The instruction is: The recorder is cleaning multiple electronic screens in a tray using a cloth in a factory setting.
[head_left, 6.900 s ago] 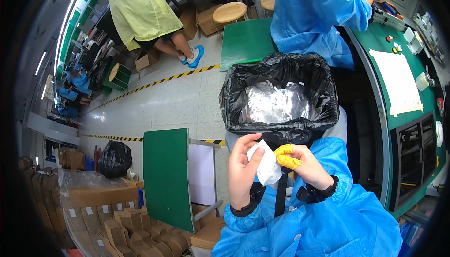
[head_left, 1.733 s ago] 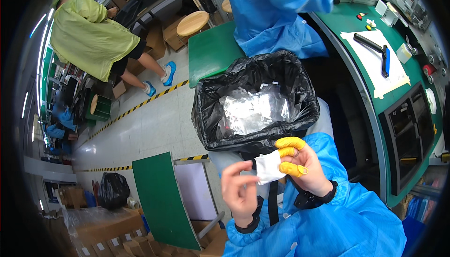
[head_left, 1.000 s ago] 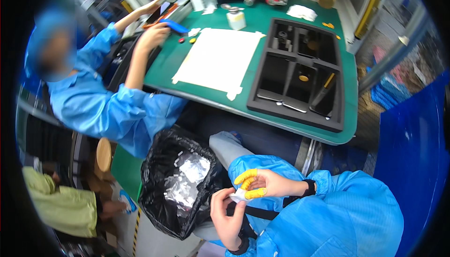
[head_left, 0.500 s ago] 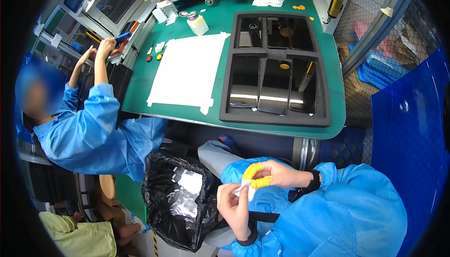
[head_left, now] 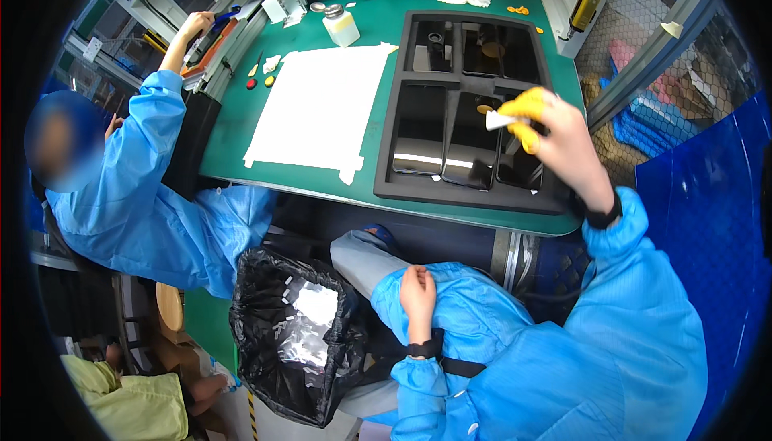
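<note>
A green worktop [head_left: 322, 176] fills the upper middle of the frame, carrying a black tray [head_left: 466, 103] with several compartments and a white sheet [head_left: 322, 107] to its left. Over the tray's right side, the right hand [head_left: 555, 131], with yellow finger cots, has its grip closed on a small white wipe [head_left: 497, 120], pinched by one corner. The wipe looks light, thin and limp, so it would fold or slip unless held at an edge between fingertips. The left hand [head_left: 418, 300] rests loosely curled and empty on the blue-clad lap, beside a black bag-lined bin [head_left: 297, 336] at lower left.
</note>
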Motion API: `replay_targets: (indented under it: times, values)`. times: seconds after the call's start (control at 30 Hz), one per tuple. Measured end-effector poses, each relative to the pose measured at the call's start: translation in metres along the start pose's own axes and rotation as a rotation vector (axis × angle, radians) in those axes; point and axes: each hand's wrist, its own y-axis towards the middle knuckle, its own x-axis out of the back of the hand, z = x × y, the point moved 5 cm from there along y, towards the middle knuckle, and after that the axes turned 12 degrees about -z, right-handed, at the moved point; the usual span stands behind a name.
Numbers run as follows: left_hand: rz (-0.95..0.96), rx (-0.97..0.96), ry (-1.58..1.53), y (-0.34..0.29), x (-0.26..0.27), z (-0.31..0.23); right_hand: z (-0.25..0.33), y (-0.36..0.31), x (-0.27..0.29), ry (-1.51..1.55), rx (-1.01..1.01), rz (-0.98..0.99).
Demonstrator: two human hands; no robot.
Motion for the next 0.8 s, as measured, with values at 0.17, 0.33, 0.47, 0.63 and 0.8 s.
replay_targets:
  times: [0.17,0.33,0.47,0.63,0.8]
  values:
    - [0.017,0.141,-0.217,0.011,0.004,0.003,-0.037,0.005,-0.060,-0.060,0.048,0.385]
    - [-0.025,0.155,-0.254,0.009,0.007,0.008,-0.037,-0.005,-0.095,-0.106,0.129,0.536]
    - [-0.011,0.175,-0.258,0.012,0.009,0.007,-0.021,-0.017,-0.106,0.086,0.235,0.721]
    - [-0.028,0.159,-0.283,0.014,0.005,0.013,-0.005,-0.022,-0.090,0.246,0.371,0.919]
    - [-0.021,0.175,-0.279,0.014,0.010,0.014,-0.013,-0.017,-0.080,0.324,0.337,1.140]
